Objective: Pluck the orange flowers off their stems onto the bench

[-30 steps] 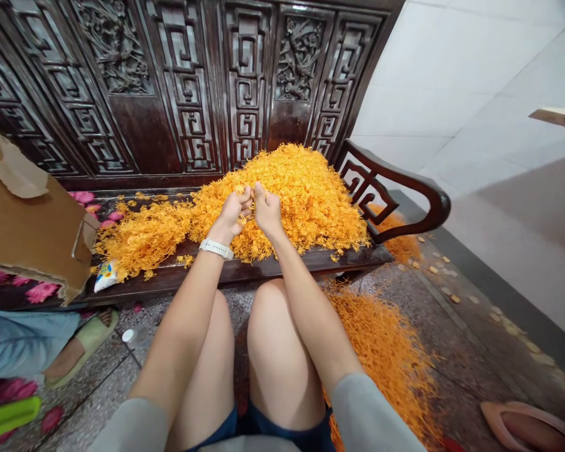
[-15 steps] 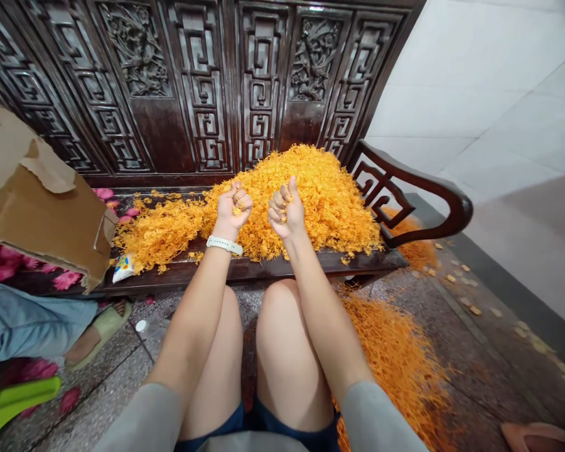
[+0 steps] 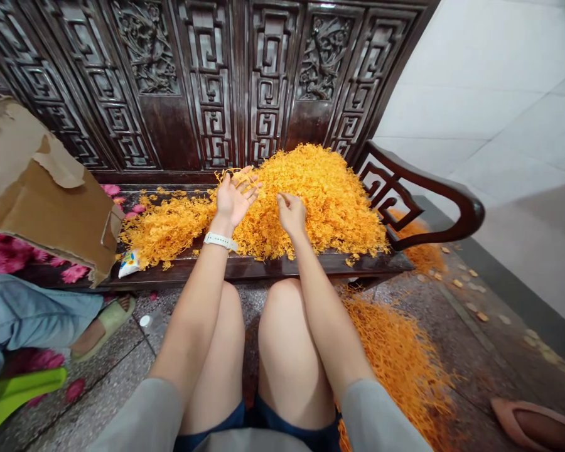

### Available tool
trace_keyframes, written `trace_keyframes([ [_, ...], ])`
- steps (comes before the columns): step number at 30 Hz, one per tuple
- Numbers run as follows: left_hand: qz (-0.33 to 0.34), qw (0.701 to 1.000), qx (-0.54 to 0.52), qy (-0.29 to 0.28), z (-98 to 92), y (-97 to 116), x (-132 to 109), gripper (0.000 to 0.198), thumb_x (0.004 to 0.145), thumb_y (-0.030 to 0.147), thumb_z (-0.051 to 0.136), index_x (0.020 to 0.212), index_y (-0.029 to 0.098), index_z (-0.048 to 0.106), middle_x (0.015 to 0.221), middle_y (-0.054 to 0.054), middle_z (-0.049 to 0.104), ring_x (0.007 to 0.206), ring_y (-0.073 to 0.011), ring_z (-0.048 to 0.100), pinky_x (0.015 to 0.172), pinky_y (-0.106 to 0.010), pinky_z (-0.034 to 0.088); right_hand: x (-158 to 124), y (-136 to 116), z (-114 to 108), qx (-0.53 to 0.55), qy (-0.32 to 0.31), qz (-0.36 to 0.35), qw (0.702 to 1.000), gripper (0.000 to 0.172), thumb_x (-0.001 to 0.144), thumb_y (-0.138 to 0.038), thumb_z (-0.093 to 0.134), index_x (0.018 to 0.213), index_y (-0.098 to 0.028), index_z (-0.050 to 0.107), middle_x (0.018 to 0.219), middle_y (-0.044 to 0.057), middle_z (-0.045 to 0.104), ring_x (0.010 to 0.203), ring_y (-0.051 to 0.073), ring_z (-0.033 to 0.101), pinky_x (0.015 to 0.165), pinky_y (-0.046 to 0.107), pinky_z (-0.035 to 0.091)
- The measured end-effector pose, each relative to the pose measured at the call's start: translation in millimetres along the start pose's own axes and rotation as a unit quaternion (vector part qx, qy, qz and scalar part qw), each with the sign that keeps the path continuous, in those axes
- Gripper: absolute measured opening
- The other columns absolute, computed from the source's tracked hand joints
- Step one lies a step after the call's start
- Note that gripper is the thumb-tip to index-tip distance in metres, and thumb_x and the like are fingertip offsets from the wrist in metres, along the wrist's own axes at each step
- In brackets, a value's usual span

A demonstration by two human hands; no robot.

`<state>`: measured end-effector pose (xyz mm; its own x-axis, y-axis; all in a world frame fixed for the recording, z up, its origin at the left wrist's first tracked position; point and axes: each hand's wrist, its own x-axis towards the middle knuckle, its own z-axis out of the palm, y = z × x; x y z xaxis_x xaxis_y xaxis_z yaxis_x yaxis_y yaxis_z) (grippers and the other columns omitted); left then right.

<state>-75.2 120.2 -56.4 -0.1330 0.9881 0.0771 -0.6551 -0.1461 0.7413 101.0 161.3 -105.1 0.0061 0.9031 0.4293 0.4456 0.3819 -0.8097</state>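
A large heap of fine orange-yellow strands (image 3: pixel 311 207), like shredded dried petals, lies on the seat of a dark carved wooden bench (image 3: pixel 263 267). My left hand (image 3: pixel 234 199), with a white watch (image 3: pixel 221 241) on its wrist, is open with the palm up above the heap. A few strands cling around its fingers. My right hand (image 3: pixel 290 213) rests against the heap, with thumb and forefinger pinched on a few strands.
A torn cardboard box (image 3: pixel 42 188) leans on the bench's left end, beside pink floral cloth (image 3: pixel 9 254) and a small white packet (image 3: pixel 129 263). A co-worker's denim-covered leg (image 3: pixel 28 311) and green slipper (image 3: pixel 106 323) are at left. Orange strands (image 3: pixel 398 364) cover the floor at right.
Both hands have uncurled from their cupped shape. My left hand has opened wide, and my right hand has dropped lower against the heap into a pinch. The view has shifted slightly.
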Motion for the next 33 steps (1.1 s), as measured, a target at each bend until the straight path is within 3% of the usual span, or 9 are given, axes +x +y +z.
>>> trace_keyframes([
  [3,0.01,1.0,-0.013,0.0,-2.2,-4.7,2.9,0.02,0.101,0.042,0.066,0.099,0.022,0.065,0.121,-0.01,0.075,0.111,-0.0201,0.074,0.092,-0.031,0.058,-4.6,-13.6,1.2,0.035,0.001,-0.008,0.999,0.058,0.107,-0.064,0.042,0.083,-0.019,0.067,0.09,0.012,0.072,0.096,0.024,0.065,0.096,0.039,0.045],
  [6,0.015,0.999,-0.046,-0.005,-3.2,-8.8,4.5,0.01,0.1,0.029,0.069,0.1,0.022,0.061,0.118,-0.008,0.075,0.105,-0.0151,0.074,0.094,-0.028,0.057,-11.4,-28.1,-0.7,0.086,0.006,-0.036,0.996,0.068,0.108,-0.072,0.028,0.11,-0.019,0.07,0.107,0.013,0.074,0.108,0.025,0.067,0.103,0.041,0.046],
  [9,0.006,0.998,-0.063,0.015,-2.9,-14.9,5.6,0.019,0.092,0.028,0.077,0.098,0.021,0.06,0.11,-0.006,0.076,0.091,-0.012,0.073,0.087,-0.025,0.057,-18.8,-40.4,-4.0,0.118,0.022,-0.084,0.989,0.064,0.105,-0.073,0.035,0.135,-0.022,0.061,0.119,0.014,0.07,0.111,0.026,0.066,0.103,0.042,0.049],
  [14,0.031,0.998,0.011,0.048,0.5,-26.3,4.0,0.028,0.077,0.025,0.082,0.088,0.02,0.057,0.097,-0.004,0.076,0.081,-0.0125,0.073,0.078,-0.025,0.057,-24.4,-47.8,-6.1,0.11,0.009,-0.101,0.989,0.067,0.099,-0.067,0.058,0.147,-0.022,0.05,0.124,0.013,0.063,0.104,0.024,0.063,0.093,0.04,0.053],
  [20,0.012,0.997,0.068,0.019,7.1,-23.6,-0.6,0.025,0.075,0.024,0.076,0.08,0.021,0.052,0.071,0.002,0.065,0.065,-0.0129,0.068,0.07,-0.026,0.057,-13.0,-29.5,-6.2,0.132,0.039,0.017,0.99,0.067,0.094,-0.079,0.056,0.126,-0.021,0.059,0.104,0.007,0.065,0.085,0.019,0.062,0.078,0.033,0.052],
  [23,0.014,0.995,0.099,0.011,8.7,-23.3,-1.7,0.03,0.074,0.024,0.083,0.086,0.02,0.056,0.07,0.004,0.064,0.062,-0.0115,0.066,0.067,-0.025,0.056,-11.2,-25.7,-5.7,0.2,-0.032,0.066,0.977,0.069,0.091,-0.089,0.05,0.104,-0.022,0.062,0.084,0.001,0.062,0.065,0.016,0.056,0.059,0.029,0.046],
  [26,0.013,0.989,0.148,-0.001,8.6,-27.2,-2.7,0.037,0.072,0.029,0.093,0.091,0.018,0.062,0.073,0.002,0.067,0.063,-0.0105,0.065,0.066,-0.023,0.055,-14.5,-30.5,-2.2,0.263,-0.094,0.112,0.954,0.073,0.087,-0.094,0.048,0.099,-0.024,0.06,0.07,-0.004,0.054,0.047,0.011,0.044,0.046,0.026,0.034],
  [29,0.023,0.983,0.179,-0.025,8.5,-31.8,-3.6,0.043,0.067,0.032,0.099,0.092,0.017,0.068,0.077,0.0,0.069,0.066,-0.0115,0.066,0.066,-0.025,0.056,-17.2,-35.4,3.8,0.281,-0.103,0.131,0.945,0.075,0.086,-0.096,0.046,0.1,-0.024,0.06,0.068,-0.004,0.054,0.045,0.011,0.044,0.042,0.026,0.031],
  [33,0.041,0.975,0.206,-0.079,8.0,-33.1,-3.4,0.043,0.067,0.039,0.1,0.091,0.014,0.074,0.083,-0.005,0.073,0.07,-0.0125,0.066,0.067,-0.024,0.056,-14.7,-32.1,10.3,0.256,-0.087,0.096,0.958,0.076,0.091,-0.093,0.039,0.104,-0.023,0.067,0.07,-0.001,0.058,0.056,0.015,0.054,0.051,0.028,0.042],
])
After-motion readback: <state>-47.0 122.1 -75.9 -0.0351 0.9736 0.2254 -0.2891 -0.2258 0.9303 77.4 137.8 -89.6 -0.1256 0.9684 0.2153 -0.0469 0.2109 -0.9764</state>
